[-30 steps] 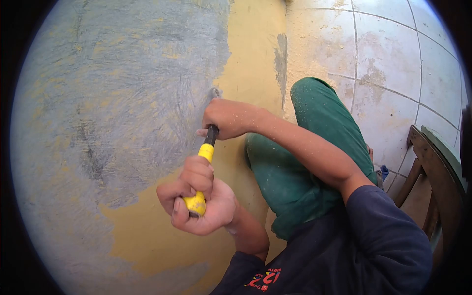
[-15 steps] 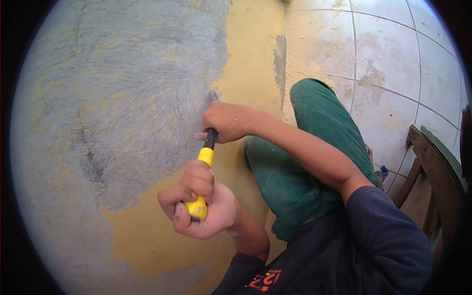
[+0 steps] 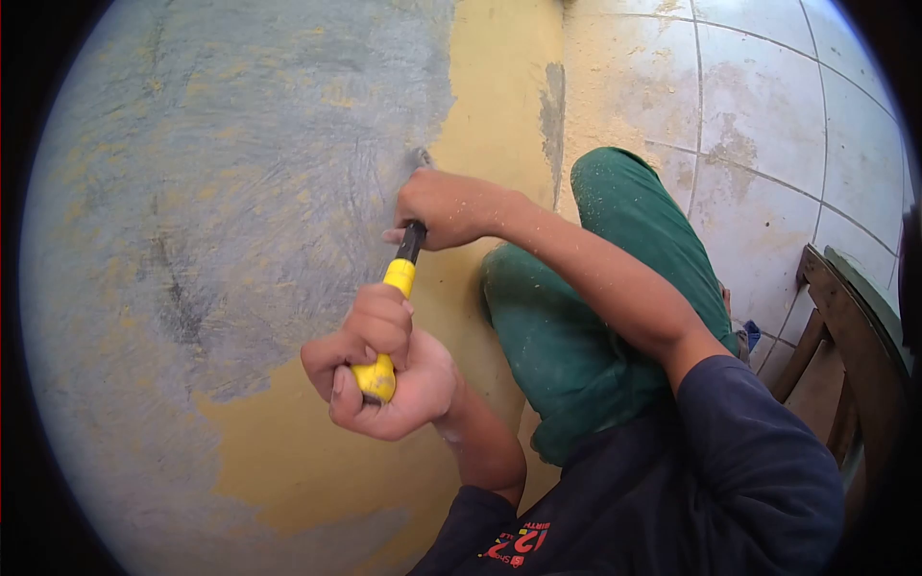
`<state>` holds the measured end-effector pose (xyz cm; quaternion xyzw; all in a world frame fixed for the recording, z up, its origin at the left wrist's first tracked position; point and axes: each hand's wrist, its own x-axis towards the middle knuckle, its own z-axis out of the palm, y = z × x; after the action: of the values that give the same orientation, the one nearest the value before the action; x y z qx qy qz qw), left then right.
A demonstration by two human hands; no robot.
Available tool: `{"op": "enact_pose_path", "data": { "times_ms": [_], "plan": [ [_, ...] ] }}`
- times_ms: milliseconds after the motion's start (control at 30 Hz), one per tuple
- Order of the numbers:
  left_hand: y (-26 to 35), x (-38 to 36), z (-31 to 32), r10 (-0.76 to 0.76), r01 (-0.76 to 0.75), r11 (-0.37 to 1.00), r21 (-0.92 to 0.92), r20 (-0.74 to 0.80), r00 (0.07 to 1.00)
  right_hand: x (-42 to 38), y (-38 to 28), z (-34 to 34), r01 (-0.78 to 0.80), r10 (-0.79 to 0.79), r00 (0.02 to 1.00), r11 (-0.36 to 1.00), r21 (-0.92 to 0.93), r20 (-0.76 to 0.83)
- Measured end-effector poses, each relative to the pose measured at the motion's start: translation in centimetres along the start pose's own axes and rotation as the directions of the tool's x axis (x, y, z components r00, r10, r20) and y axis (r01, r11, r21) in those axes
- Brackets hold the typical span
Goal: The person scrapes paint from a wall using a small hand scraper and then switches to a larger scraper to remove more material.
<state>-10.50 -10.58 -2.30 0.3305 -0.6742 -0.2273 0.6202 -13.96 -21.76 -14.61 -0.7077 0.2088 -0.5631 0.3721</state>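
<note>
A scraping tool with a yellow and black handle [image 3: 400,276] lies across the wall [image 3: 279,182], whose surface shows rough grey patches beside yellow paint. My left hand [image 3: 384,357] is wrapped round the yellow end of the handle. Farther up, my right hand [image 3: 448,208] is closed round the black part near the tool's head. The small metal head [image 3: 421,157] shows just beyond my right knuckles, at the border of grey and yellow. My right fingers partly hide the tool there.
My bent legs in green trousers [image 3: 634,259] are close to the wall. Pale floor tiles [image 3: 759,96] with yellowish dust and flakes lie at the upper right. A wooden piece of furniture [image 3: 855,317] stands at the right edge.
Both hands and the tool have moved up a little in the view, along the wall. The grips look the same.
</note>
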Motion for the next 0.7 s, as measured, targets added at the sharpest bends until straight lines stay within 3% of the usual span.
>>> {"op": "enact_pose_path", "data": {
  "times_ms": [167, 233, 300, 433, 467, 567, 633, 700],
  "plan": [
    [0.7, -0.6, 1.1, 0.044, -0.043, 0.998, 0.038, -0.017, 0.999, -0.3, 0.0, 0.1, 0.034, -0.035, 0.999, 0.999, 0.025, 0.007],
    [-0.1, 0.4, 0.7, -0.084, 0.083, 0.995, 0.061, 0.012, 0.996, -0.1, 0.1, -0.3, -0.015, 0.014, 1.0, 0.999, 0.044, 0.022],
    [0.0, 0.5, 1.0, -0.073, 0.073, 0.997, -0.011, 0.026, 0.997, -0.1, -0.5, -0.3, -0.007, 0.006, 1.0, 0.999, 0.034, 0.013],
    [0.3, -0.1, 1.4, 0.003, -0.003, 1.0, 0.015, -0.024, 1.0, -0.4, 0.5, 0.0, 0.027, -0.026, 0.999, 0.998, 0.049, -0.025],
    [0.0, 0.3, 1.2, -0.042, 0.042, 0.998, 0.041, -0.014, 0.999, -0.3, 1.0, -0.3, -0.057, 0.056, 0.998, 0.998, 0.034, 0.037],
    [0.1, 0.6, 1.1, -0.086, 0.086, 0.996, -0.004, 0.017, 0.996, -0.2, -0.5, -0.2, -0.014, 0.013, 1.0, 0.999, 0.049, 0.011],
    [1.0, 0.0, 1.0, -0.018, 0.016, 1.0, 0.024, 0.098, 0.995, -0.6, -0.2, -0.4, -0.01, 0.01, 1.0, 0.998, 0.065, 0.004],
    [0.9, 0.0, 1.0, -0.03, 0.027, 0.999, 0.036, 0.078, 0.997, -0.3, 0.2, 0.2, 0.031, -0.03, 1.0, 0.997, 0.077, -0.007]
  ]
}}
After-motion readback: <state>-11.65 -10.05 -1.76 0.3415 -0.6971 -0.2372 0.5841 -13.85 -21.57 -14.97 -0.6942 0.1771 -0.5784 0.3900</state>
